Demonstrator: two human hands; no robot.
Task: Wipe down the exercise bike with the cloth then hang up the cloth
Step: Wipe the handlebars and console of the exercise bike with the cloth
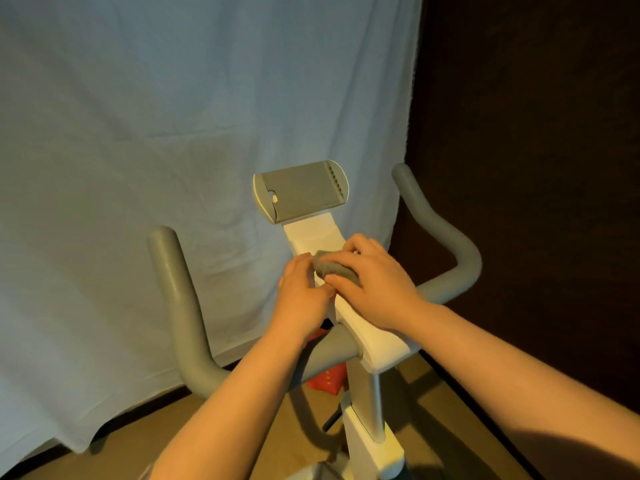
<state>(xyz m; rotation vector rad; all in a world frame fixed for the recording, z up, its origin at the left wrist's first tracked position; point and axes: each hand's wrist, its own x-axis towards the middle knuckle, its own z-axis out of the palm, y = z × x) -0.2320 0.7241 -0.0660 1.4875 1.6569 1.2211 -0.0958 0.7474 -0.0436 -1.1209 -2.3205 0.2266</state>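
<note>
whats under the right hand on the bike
A bunched grey cloth lies under the right hand, on the bike's white centre console. The left hand touches the cloth's near end. The console under the cloth is hidden.

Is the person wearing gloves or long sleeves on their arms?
No. The left hand and the right hand are both bare, with no gloves, rings or watch showing. Both forearms are bare too, all the way to the bottom edge of the picture, so no sleeve shows in this view. No markings can be seen on them.
</note>
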